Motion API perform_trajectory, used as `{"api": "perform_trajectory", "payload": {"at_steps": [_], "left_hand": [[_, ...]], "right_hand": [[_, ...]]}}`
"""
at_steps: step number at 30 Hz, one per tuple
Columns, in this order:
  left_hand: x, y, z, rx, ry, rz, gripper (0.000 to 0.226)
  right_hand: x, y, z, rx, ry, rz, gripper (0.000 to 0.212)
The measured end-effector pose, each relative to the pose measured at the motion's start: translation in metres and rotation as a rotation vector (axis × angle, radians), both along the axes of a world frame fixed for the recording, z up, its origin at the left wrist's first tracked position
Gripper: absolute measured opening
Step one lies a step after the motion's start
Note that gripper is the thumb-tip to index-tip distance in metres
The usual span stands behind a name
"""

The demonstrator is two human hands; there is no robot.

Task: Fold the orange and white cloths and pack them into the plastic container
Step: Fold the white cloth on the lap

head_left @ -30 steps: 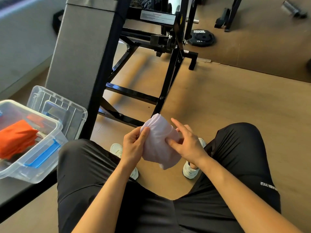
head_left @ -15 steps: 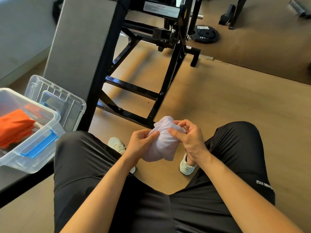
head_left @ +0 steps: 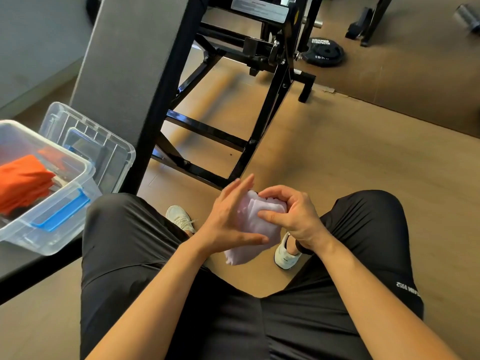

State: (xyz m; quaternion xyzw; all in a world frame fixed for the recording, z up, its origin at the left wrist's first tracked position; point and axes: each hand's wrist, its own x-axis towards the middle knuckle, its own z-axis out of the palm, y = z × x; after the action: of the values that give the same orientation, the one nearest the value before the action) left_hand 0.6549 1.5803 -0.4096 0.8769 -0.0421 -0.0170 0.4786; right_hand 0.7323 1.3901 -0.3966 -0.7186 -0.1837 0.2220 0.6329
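The white cloth point(head_left: 255, 229) is bunched into a small folded bundle above my knees. My right hand point(head_left: 291, 216) grips its top, fingers and thumb curled round the folds. My left hand point(head_left: 228, 224) lies flat against the bundle's left side with straight fingers. At the left, on a dark bench, stands the clear plastic container point(head_left: 55, 229) with a blue latch. A folded orange cloth point(head_left: 22, 181) lies inside it.
The container's clear lid point(head_left: 104, 144) leans behind it against a grey bench pad point(head_left: 135, 63). A black steel gym frame point(head_left: 262, 131) stands ahead on the wooden floor. A weight plate point(head_left: 324, 51) lies farther back. My white shoes point(head_left: 285, 255) are below the hands.
My left hand has let go of the cloth's edge and opened flat against its side. My right hand has closed tighter on the top, and the bundle is more compact.
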Motion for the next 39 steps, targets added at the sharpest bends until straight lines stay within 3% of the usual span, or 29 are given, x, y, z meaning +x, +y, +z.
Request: {"api": "perform_trajectory", "payload": {"at_steps": [4,10,17,19,22,24,26,28,30,35,39], "left_hand": [[0.004,0.001,0.000,-0.095,0.141,-0.014,0.098],[0.004,0.004,-0.001,-0.052,0.167,0.014,0.082],[0.002,0.005,0.002,-0.218,0.230,0.027,0.068],[0.002,0.005,0.005,-0.326,0.229,0.057,0.059],[0.002,0.006,0.007,-0.372,0.182,0.148,0.056],[0.002,0.007,0.006,-0.404,0.153,0.227,0.056],[0.002,0.008,0.006,-0.455,0.133,0.273,0.053],[0.002,0.007,0.009,-0.548,0.133,0.251,0.047],[0.001,0.006,0.012,-0.592,0.131,0.214,0.043],[-0.001,0.007,0.014,-0.566,0.133,0.171,0.038],[0.001,0.005,0.010,-0.222,-0.005,0.300,0.040]], "right_hand": [[-0.001,0.001,0.000,0.006,-0.030,-0.110,0.023],[0.003,0.004,-0.008,-0.031,-0.058,-0.396,0.017],[0.011,0.001,-0.016,-0.001,0.109,-0.579,0.013],[0.013,-0.001,-0.020,-0.114,0.094,-0.544,0.016],[0.011,-0.006,-0.018,-0.406,-0.243,-0.431,0.040],[0.004,-0.004,-0.011,-0.385,-0.495,-0.315,0.055],[-0.008,0.002,-0.008,-0.393,-0.585,-0.119,0.071],[-0.017,0.011,-0.009,-0.463,-0.557,0.031,0.086],[-0.020,0.017,-0.011,-0.457,-0.487,0.050,0.094],[-0.016,0.024,-0.007,-0.362,-0.378,-0.019,0.081],[-0.012,0.019,-0.006,-0.306,-0.238,-0.005,0.067]]}}
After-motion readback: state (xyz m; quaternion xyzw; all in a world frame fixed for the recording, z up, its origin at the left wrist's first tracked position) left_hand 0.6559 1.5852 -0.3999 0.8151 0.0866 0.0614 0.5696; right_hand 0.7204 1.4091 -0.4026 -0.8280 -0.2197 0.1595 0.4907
